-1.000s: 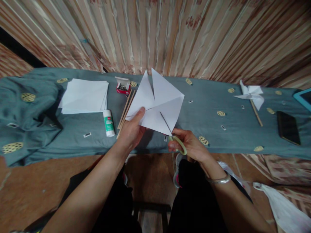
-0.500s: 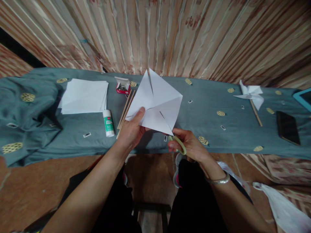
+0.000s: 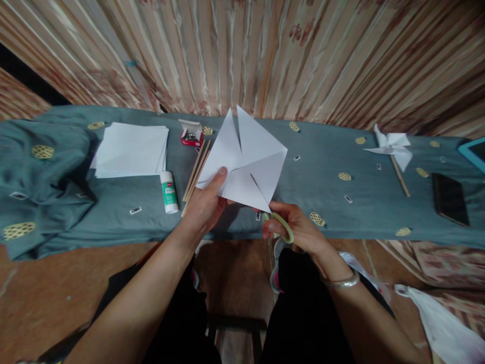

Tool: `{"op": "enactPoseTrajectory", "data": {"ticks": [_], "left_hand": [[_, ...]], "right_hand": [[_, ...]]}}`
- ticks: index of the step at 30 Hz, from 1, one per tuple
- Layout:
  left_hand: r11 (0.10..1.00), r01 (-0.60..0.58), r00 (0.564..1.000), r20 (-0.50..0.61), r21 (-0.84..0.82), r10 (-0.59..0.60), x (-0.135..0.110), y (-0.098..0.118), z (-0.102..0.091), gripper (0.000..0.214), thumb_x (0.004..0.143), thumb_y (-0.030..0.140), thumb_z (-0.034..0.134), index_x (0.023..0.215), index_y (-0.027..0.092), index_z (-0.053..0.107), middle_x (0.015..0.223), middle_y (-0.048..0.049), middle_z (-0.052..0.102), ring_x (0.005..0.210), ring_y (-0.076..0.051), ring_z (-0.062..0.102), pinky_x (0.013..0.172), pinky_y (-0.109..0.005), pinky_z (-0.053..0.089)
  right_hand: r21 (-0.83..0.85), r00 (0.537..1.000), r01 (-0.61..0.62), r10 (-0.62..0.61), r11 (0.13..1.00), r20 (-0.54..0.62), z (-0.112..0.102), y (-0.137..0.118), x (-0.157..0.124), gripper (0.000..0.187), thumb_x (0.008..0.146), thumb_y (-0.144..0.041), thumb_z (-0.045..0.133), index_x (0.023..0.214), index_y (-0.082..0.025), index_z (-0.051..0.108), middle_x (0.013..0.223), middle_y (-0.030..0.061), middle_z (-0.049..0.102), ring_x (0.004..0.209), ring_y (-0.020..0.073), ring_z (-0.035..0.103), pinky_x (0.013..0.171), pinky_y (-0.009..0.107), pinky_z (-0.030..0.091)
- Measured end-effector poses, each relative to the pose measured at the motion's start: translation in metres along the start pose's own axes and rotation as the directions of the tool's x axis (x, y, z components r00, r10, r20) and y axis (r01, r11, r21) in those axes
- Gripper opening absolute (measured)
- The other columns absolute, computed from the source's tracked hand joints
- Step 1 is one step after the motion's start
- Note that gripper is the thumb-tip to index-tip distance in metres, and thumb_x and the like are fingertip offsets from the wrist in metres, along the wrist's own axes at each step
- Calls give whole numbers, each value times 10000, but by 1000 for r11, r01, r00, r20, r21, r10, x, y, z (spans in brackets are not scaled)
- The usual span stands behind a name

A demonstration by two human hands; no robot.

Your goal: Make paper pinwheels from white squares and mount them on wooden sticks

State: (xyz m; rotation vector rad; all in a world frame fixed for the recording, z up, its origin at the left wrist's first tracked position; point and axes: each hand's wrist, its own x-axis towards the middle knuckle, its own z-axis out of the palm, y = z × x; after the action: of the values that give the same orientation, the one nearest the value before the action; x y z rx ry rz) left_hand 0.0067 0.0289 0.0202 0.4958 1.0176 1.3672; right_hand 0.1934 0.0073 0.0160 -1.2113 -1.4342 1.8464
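Observation:
A square sheet of white paper (image 3: 261,146), with slits running in from its corners, is pinched by my left hand (image 3: 207,202) at the left corner, thumb on top. My right hand (image 3: 293,225) grips scissors (image 3: 283,227) with pale green handles at the paper's lower corner. The blades are mostly hidden by the paper. Thin wooden sticks (image 3: 195,172) lie just left of the paper, partly under its edge. A glue stick (image 3: 169,192) with a green label lies beside them.
Left on the cloth-covered table (image 3: 322,151) are a stack of white paper (image 3: 131,150) and a small red box (image 3: 191,135) of metal pins or clips. A paper pinwheel (image 3: 394,146) on a stick, a dark phone (image 3: 450,198) and a blue-edged device (image 3: 473,154) lie right.
The slit at the paper's top has spread wider, and the sheet has shifted slightly right. The scissor handles look slightly further apart. My left hand keeps its hold.

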Motion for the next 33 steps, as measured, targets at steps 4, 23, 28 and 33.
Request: {"op": "enactPoseTrajectory", "data": {"ticks": [4, 23, 28, 33], "left_hand": [[1000, -5, 1000, 2, 13, 5, 0, -1, 0, 322, 794, 276, 687, 1092, 172, 625, 1100, -93, 684, 916, -214, 662, 636, -253, 568], [997, -39, 999, -22, 68, 41, -1, -1, 0, 400, 817, 248, 649, 1207, 171, 600, 1216, -102, 654, 985, -233, 657, 663, -281, 596], [998, -30, 1000, -4, 51, 30, 1, -2, -1, 406, 816, 245, 656, 1207, 157, 593, 1154, -97, 674, 887, -199, 673, 648, -274, 613], [998, -43, 999, -7, 55, 43, 1, -2, -1, 336, 834, 231, 634, 1156, 135, 613, 1089, -87, 683, 743, -146, 663, 618, -256, 613]], "right_hand": [[-10, 1000, -6, 6, 1000, -8, 1, -1, 0, 584, 587, -658, 757, 832, -144, 630, 570, -10, 611, 524, 104, 573, 495, 224, 457], [4, 1000, 8, -8, 1000, 6, 2, -1, 0, 597, 599, -683, 732, 828, -145, 609, 574, -15, 612, 508, 104, 560, 507, 249, 475], [3, 1000, 10, -10, 1000, 1, 2, -1, 0, 573, 597, -653, 755, 828, -149, 607, 584, -18, 612, 530, 112, 578, 527, 257, 486], [63, 1000, 17, -17, 998, 2, 3, 4, -1, 612, 617, -645, 750, 926, -129, 636, 588, -10, 623, 521, 118, 562, 527, 271, 469]]}}
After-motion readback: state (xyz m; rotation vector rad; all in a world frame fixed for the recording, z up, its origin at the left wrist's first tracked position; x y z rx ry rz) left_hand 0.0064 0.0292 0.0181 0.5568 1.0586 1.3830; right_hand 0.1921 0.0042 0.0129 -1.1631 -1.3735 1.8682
